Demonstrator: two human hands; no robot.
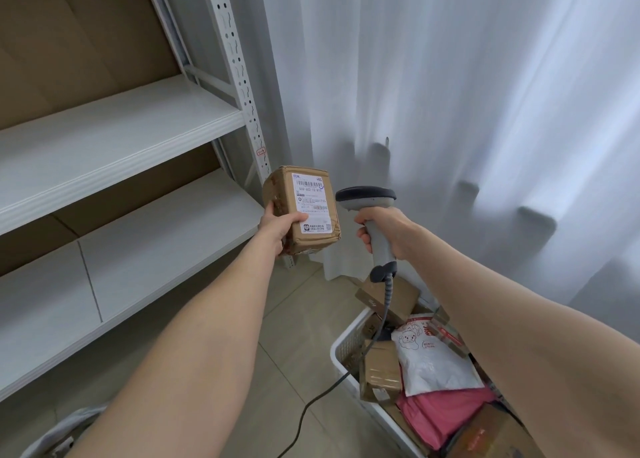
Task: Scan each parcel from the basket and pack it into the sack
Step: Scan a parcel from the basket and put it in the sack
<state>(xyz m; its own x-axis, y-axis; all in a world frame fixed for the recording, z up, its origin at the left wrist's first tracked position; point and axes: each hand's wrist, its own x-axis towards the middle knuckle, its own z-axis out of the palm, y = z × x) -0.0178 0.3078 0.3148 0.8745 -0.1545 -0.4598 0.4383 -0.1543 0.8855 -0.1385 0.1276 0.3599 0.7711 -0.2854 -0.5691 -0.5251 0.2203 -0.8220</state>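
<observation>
Head cam, left hand (277, 227) grips labelled box (304, 210) mid-frame, right hand (384, 229) wraps scanner (372, 215) handle, basket (349, 347) lower right, sack (62, 433) probably lower left

Open air lies between the white metal shelf boards (114, 128) at left and the white pleated curtain (450, 111) at back; a perforated white steel upright (239, 77) stands just behind the raised brown cardboard box (304, 208). Beige floor tiles (301, 319) lie bare between shelving and white plastic lattice basket (346, 347), crossed by the black cable (306, 407) of the grey handheld scanner (367, 198). Parcels (433, 364) crowd the basket to its rim.
</observation>
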